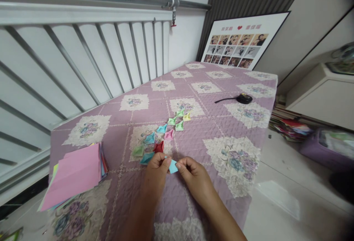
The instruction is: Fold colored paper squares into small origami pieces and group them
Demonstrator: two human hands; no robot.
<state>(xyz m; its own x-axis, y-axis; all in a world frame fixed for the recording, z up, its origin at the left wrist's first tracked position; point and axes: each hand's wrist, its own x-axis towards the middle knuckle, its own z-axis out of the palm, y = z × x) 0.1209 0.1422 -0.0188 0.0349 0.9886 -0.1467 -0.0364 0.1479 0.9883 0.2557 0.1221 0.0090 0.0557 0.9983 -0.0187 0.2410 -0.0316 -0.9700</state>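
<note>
A small light blue folded paper (pixel 173 166) is held between both hands near the front of the table. My left hand (pixel 158 168) pinches its left edge between thumb and fingers. On its right edge, my right hand (pixel 193 174) is closed in a pinch. Just beyond the hands lie several small folded paper pieces in two uneven rows: a red one (pixel 159 147), a pink one (pixel 169 134), a yellow one (pixel 187 116), and several blue and green ones. One blue piece (pixel 146 158) lies right beside my left hand.
A stack of coloured paper, pink on top (pixel 73 174), lies at the table's left edge. A black object with a strap (pixel 244 98) rests at the back right of the patterned tablecloth (pixel 193 141). Behind are a white radiator (pixel 83 56) and a photo board (pixel 235 47).
</note>
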